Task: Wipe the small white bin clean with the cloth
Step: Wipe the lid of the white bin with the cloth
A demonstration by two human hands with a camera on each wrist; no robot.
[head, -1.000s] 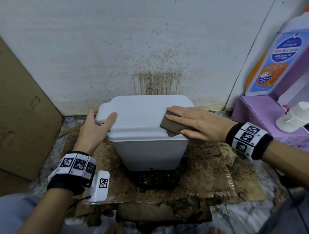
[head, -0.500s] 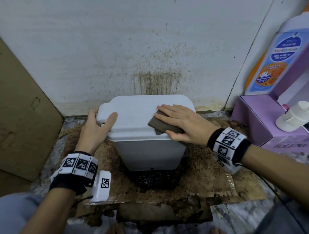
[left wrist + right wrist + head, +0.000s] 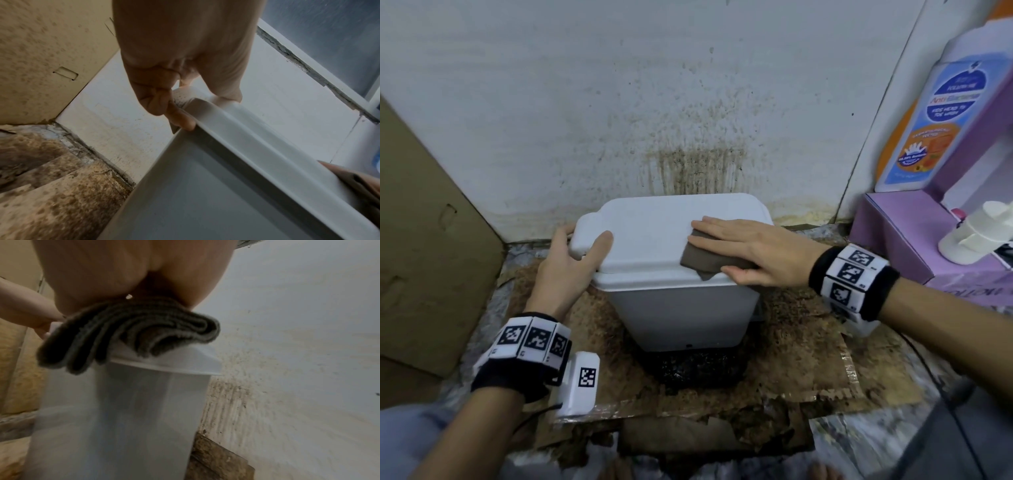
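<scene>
The bin (image 3: 681, 301) stands on cardboard (image 3: 808, 346) before the wall (image 3: 654, 85), cloth (image 3: 709, 258) on its lid's right under the right hand (image 3: 753, 253), left hand (image 3: 565, 267) at its left end.

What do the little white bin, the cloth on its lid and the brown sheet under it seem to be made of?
Small white bin: probably moulded plastic, smooth matt walls, finely pebbled lid.
Folded grey-brown cloth: looks like terry or microfibre, with ribbed fuzzy layers showing at the edge.
Brown stained sheet underneath: likely cardboard, flat, torn and frayed at the edges.
</scene>
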